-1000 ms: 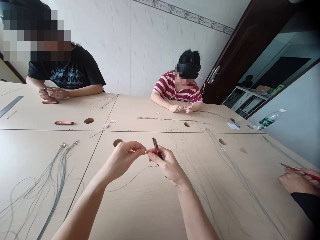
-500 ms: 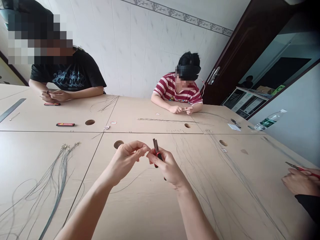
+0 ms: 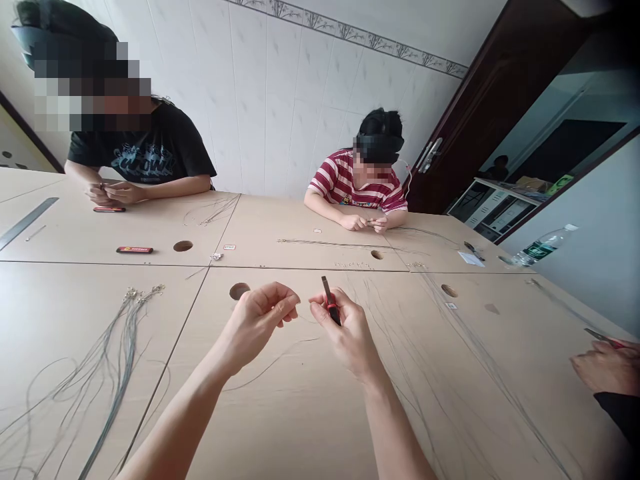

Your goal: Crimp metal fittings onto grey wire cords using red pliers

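Note:
My left hand (image 3: pixel 263 317) is closed in a pinch above the middle of the table. Whatever its thumb and forefinger hold is too small to make out. To its right, my right hand (image 3: pixel 347 333) is wrapped round small thread snips (image 3: pixel 329 297), black with a red band, the blades pointing up and away. The fingertips of both hands are a short gap apart. Below them, a thin grey cord (image 3: pixel 275 363) curves over the table; where its upper end goes I cannot tell.
A bundle of grey cords (image 3: pixel 127 340) with metal ends lies at left, more loose cords (image 3: pixel 480 360) at right. Two people sit opposite; another person's hand (image 3: pixel 603 367) holds a red-handled tool at right. A plastic bottle (image 3: pixel 545 247), red-black snips (image 3: pixel 134 250) and table holes (image 3: pixel 240 291) are farther off.
My hands have moved apart, the right one shifting rightward with the snips. The snips have turned, so their blades look narrower. The whole view has shifted slightly.

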`<state>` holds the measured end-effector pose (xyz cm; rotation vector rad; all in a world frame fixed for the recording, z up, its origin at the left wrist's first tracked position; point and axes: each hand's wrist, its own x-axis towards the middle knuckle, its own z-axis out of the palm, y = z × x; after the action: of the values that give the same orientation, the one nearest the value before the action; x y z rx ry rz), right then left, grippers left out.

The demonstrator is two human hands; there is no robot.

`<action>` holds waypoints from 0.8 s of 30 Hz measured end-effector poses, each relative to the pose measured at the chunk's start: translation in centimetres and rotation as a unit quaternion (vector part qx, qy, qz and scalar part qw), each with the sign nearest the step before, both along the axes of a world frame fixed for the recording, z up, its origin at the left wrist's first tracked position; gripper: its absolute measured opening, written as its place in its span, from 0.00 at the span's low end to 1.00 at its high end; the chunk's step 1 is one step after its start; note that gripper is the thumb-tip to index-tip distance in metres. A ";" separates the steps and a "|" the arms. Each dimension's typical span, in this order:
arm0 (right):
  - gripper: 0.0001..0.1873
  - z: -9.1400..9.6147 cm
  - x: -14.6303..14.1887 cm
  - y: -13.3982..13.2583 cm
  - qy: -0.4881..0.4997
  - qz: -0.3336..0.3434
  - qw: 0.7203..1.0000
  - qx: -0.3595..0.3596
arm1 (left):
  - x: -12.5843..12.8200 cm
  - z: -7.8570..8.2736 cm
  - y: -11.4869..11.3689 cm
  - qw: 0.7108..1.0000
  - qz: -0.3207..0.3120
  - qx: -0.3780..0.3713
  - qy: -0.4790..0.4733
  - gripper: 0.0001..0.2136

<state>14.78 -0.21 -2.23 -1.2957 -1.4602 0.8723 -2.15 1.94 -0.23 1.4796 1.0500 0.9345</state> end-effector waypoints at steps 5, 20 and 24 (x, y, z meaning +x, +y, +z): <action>0.05 0.3 -0.2 -0.4 -0.103 -0.007 0.990 0.099 | 0.1 0.0 -0.1 0.999 0.009 0.002 0.048 0.12; 0.05 -0.1 -0.6 -0.6 -0.169 0.004 0.974 0.151 | 0.1 -0.7 0.1 0.998 -0.027 0.007 0.050 0.11; 0.07 -0.2 -0.5 -0.5 -0.177 0.008 0.971 0.160 | 0.0 -0.7 0.0 0.998 -0.030 -0.005 0.046 0.12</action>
<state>14.27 -0.72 -2.43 -1.2337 -1.8054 0.3991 -2.12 1.97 -0.89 1.5499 1.0691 0.8249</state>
